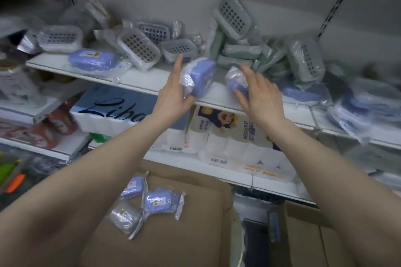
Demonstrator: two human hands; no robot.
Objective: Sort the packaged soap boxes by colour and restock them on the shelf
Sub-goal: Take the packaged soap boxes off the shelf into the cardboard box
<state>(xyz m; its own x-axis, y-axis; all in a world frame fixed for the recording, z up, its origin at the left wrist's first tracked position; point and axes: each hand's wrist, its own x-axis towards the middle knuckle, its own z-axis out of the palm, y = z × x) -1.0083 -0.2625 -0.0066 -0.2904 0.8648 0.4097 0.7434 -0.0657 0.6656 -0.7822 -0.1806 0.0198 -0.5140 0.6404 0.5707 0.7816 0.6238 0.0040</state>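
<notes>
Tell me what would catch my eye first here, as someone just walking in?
Two hands at the shelf edge: the left hand grips a purple soap box in clear wrap, and the right hand covers another purple one. Behind them sits a jumbled heap of green packs and grey perforated soap trays. Lower down, three more wrapped boxes lie on a cardboard carton.
</notes>
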